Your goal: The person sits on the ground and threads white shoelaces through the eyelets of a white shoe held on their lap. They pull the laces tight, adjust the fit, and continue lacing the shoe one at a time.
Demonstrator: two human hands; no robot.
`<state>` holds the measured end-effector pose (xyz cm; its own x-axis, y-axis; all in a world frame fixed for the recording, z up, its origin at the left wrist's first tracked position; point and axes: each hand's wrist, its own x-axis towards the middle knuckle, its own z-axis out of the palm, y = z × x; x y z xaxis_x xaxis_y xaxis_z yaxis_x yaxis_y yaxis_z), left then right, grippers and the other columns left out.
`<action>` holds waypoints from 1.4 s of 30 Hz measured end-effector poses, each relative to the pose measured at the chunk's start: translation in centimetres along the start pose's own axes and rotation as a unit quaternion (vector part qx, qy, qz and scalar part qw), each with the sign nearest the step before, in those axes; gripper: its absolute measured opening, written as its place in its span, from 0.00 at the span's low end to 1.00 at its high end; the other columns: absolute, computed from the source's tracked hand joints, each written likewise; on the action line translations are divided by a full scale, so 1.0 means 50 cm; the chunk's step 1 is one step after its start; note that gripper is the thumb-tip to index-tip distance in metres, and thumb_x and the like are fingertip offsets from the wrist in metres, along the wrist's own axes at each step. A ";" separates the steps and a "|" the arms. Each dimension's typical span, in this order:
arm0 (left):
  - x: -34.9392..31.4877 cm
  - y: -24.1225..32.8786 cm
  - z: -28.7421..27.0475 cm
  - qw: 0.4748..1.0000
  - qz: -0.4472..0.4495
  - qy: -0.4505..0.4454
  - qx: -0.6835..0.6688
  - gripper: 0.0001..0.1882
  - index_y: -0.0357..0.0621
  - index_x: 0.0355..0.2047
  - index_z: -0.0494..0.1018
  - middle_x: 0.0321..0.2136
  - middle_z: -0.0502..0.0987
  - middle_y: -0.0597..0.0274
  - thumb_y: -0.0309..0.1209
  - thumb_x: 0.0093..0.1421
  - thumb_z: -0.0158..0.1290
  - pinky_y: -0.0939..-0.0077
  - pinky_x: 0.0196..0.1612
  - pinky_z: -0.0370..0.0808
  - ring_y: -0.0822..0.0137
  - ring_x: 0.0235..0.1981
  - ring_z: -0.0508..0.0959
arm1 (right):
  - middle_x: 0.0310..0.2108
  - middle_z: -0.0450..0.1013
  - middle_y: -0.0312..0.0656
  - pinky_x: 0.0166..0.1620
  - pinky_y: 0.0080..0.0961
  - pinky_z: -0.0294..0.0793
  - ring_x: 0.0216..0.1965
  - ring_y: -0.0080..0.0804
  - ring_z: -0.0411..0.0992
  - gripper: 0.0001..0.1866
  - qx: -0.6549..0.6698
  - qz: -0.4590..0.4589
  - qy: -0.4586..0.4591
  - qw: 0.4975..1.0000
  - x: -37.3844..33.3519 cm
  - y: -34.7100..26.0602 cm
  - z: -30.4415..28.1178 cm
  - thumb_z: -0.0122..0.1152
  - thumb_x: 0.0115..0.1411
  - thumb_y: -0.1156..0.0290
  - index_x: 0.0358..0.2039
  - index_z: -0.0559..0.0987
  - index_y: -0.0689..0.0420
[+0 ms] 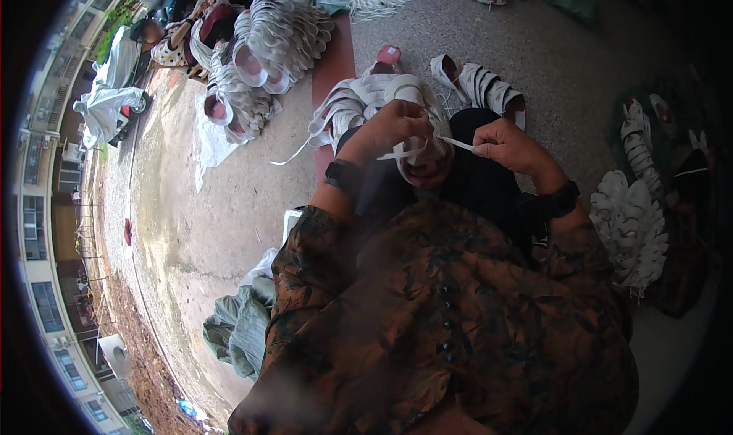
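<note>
A white shoe upper [437,122] rests between my knees, its reddish lining showing at the end nearest me. My right hand [504,143] is closed in a pinch on a flat white shoelace [458,143], which runs taut from the shoe. Over the upper, my left hand [398,127] has its fingers pinched together on lace near the eyelets; the fingertips are partly hidden, and a loose lace length hangs below them. Just beyond lies a pile of white shoe uppers [347,103], with a trailing lace at its left. Both wrists wear dark bands.
A short row of nested uppers [485,87] lies ahead on the right. Large stacks of uppers [286,34] stand far left, near another seated person [168,51]. More uppers [630,232] sit at my right. Green cloth [244,324] is bunched at my left. Covered scooters [114,103] stand farther off.
</note>
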<state>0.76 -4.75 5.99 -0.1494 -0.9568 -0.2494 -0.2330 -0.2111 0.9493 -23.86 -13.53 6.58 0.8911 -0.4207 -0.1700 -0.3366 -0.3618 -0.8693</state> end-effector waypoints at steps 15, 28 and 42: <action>0.050 -0.033 0.018 0.958 0.001 0.051 0.283 0.12 0.39 0.28 0.77 0.27 0.77 0.54 0.35 0.48 0.55 0.68 0.36 0.73 0.58 0.29 0.77 | 0.17 0.64 0.26 0.25 0.17 0.59 0.22 0.13 0.59 0.06 0.019 -0.016 -0.033 0.999 -0.020 -0.019 0.011 0.56 0.54 0.73 0.22 0.75 0.60; -0.407 0.026 -0.204 0.943 0.029 0.328 0.035 0.08 0.37 0.24 0.75 0.15 0.66 0.72 0.29 0.54 0.59 0.84 0.20 0.56 0.80 0.16 0.61 | 0.17 0.67 0.35 0.28 0.21 0.64 0.22 0.23 0.65 0.06 -0.071 0.014 0.146 0.987 -0.041 0.112 -0.121 0.57 0.51 0.74 0.20 0.75 0.61; -0.155 -0.148 -0.013 0.887 0.160 0.324 0.286 0.13 0.38 0.36 0.73 0.34 0.76 0.50 0.21 0.48 0.55 0.65 0.44 0.73 0.50 0.38 0.76 | 0.41 0.70 0.55 0.45 0.37 0.70 0.43 0.52 0.70 0.16 -0.250 -0.093 0.131 0.955 0.145 0.064 0.082 0.58 0.46 0.82 0.39 0.73 0.62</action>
<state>4.25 4.12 1.03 0.2453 -0.9023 0.3544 -0.7563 0.0506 0.6523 -17.21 -14.31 0.66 0.8653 -0.4799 0.1447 -0.3410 -0.7752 -0.5318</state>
